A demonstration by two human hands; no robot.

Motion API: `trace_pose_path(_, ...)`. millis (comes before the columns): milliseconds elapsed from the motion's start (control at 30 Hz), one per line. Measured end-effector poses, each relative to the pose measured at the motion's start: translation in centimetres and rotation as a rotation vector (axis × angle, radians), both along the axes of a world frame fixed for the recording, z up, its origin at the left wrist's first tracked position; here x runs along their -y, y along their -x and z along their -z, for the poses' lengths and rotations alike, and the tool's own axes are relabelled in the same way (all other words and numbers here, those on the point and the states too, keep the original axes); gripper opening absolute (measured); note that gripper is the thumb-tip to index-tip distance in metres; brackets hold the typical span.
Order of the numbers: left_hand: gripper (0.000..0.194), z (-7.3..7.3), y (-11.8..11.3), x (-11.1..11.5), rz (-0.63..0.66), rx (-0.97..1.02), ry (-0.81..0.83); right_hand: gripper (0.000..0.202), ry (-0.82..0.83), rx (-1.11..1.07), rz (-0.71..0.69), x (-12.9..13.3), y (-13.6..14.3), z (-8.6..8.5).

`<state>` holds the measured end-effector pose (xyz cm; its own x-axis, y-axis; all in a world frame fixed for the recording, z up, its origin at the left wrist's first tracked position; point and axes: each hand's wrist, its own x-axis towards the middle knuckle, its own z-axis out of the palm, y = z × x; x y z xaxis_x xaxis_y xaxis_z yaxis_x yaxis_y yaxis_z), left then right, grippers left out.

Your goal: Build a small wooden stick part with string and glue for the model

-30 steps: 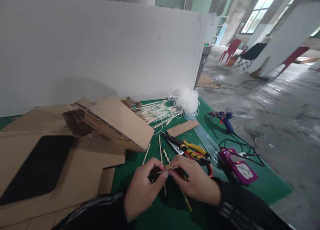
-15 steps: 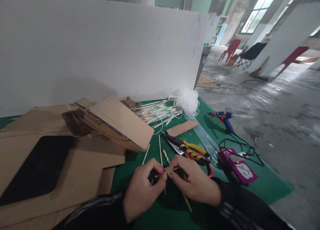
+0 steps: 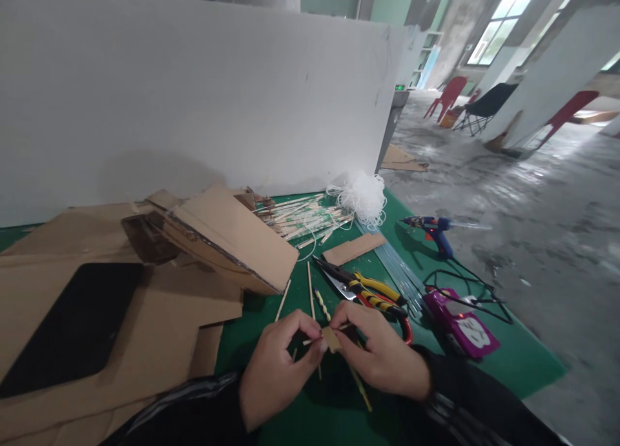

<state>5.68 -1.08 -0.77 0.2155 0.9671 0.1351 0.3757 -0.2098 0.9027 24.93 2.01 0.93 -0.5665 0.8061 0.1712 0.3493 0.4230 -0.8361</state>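
Observation:
Between my two hands is a small tan piece of cardboard, with a thin wooden stick that seems to run through it. My left hand pinches its left edge with thumb and forefinger. At the right edge, my right hand pinches it too; the stick shows at both sides. Just beyond my fingers, another thin stick and a yellow patterned rod lie on the green tabletop. Long-nose pliers and red-handled scissors rest close to my right hand.
Cardboard sheets and a black flat panel cover the left side. Behind lie many sticks, white string and clear glue sticks. A corded glue gun and purple box stand at the right.
The small cardboard piece has turned, and more of its flat face shows between my fingers. Both hands have shifted only slightly.

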Motion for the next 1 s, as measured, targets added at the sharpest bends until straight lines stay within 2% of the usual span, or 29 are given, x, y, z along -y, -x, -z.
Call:
trace_pose_path(267, 0.017, 0.11, -0.09, 0.06, -0.002, 0.085, 0.086, 0.008, -0.060, 0.022, 0.007, 0.15, 0.03, -0.17)
trace_pose_path(600, 0.024, 0.51, -0.27, -0.75, 0.026, 0.449, 0.323, 0.007, -0.046, 0.022, 0.037, -0.01, 0.17, -0.01)
trace_pose_path(767, 0.026, 0.29, -0.20, -0.75, 0.019, 0.484, 0.298, 0.009, -0.022, 0.086, 0.051, -0.05, 0.36, -0.12)
trace_pose_path(1000, 0.023, 0.07, -0.06, -0.85, 0.026, 0.513, 0.275, 0.013, -0.084, 0.075, -0.037, -0.10, 0.32, 0.28)
